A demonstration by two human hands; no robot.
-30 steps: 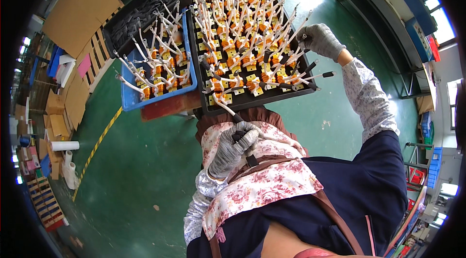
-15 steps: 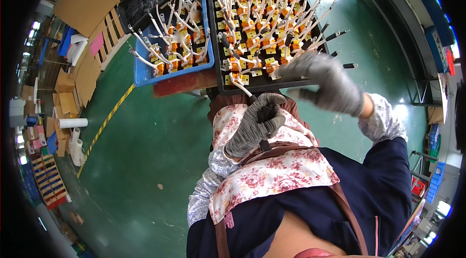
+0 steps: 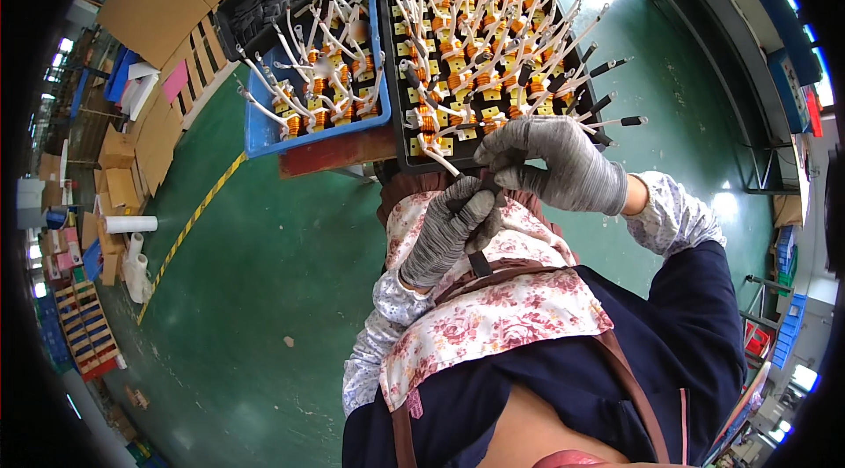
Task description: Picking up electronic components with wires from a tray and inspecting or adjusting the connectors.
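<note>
My left hand (image 3: 447, 235), in a grey knit glove, is closed around short black sleeves; one black sleeve (image 3: 480, 264) sticks out below the fingers. My right hand (image 3: 563, 167), gloved too, has thumb and fingers pinched together close to the left fingertips. What it pinches is hidden. A white cable (image 3: 438, 160) from the nearest copper-wound coil (image 3: 427, 123) reaches toward my left fingertips; its end is covered. The coil sits at the near left corner of a black tray (image 3: 400, 147) full of such coils with upright white cables, several with black-sleeved ends.
Left of it, a blue bin (image 3: 264, 149) holds more coils with ring-ended cables. Behind it, a black tray (image 3: 231, 39) contains many loose black sleeves. A reddish-brown surface (image 3: 339, 154) shows under the bin. Yellow-black tape (image 3: 194, 226) crosses the green floor.
My right hand has come left and down from above the black tray's near right area to my left fingertips, fingers closing. My left hand has shifted and turned slightly.
</note>
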